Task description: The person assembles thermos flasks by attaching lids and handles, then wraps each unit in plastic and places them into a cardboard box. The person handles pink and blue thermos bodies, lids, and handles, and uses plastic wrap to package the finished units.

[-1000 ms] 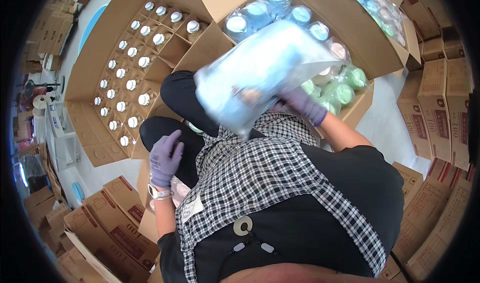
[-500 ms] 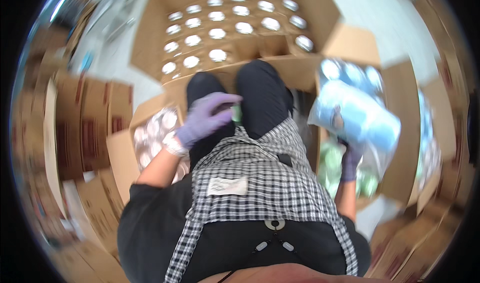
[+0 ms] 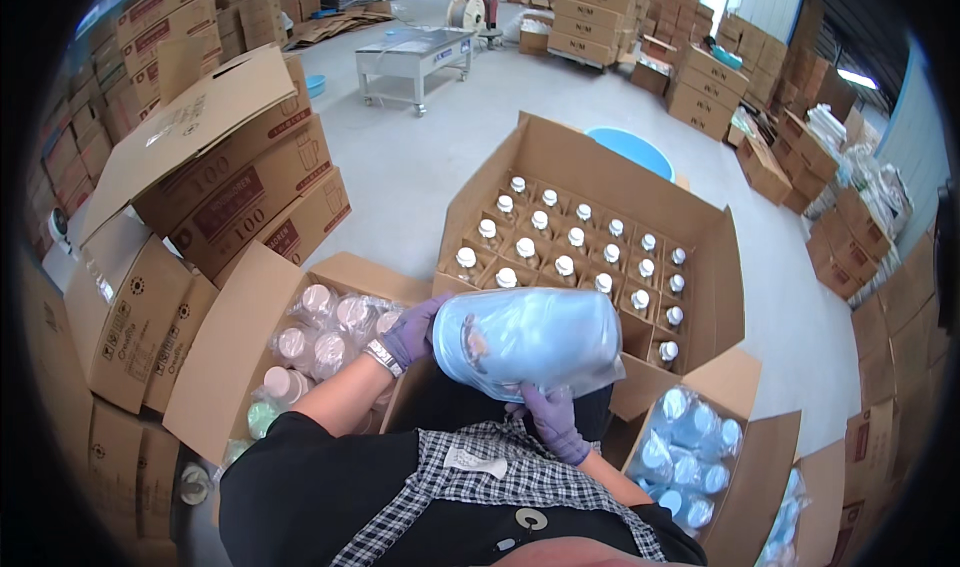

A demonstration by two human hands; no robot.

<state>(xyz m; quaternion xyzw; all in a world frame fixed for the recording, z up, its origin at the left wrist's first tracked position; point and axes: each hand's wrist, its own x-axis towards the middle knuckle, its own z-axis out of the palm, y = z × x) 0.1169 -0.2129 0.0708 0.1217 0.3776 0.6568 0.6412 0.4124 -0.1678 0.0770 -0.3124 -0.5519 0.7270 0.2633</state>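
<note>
A large light-blue plastic container [image 3: 535,335] in a clear bag lies on its side in front of me, with a small printed picture near its left end. My left hand [image 3: 409,334], in a purple glove, is closed on that left end, its fingers partly hidden behind it. From below, my right hand [image 3: 553,422], also gloved in purple, grips the bag near its lower edge. Beyond the container stands an open partitioned carton [image 3: 592,162] of bottles with white caps [image 3: 525,248]. The container covers part of that carton's near edge.
At my left, an open carton [image 3: 232,339] holds bagged pink-lidded containers [image 3: 331,353] and green ones [image 3: 262,419]. Bagged blue bottles [image 3: 684,447] fill a carton at my right. Stacked cartons [image 3: 250,192] rise at the left; a blue basin [image 3: 632,151] sits behind the partitioned carton.
The blue container has moved from my right side to the middle before me. My left hand has come onto it, my right hand still grips it, and the view has tilted up.
</note>
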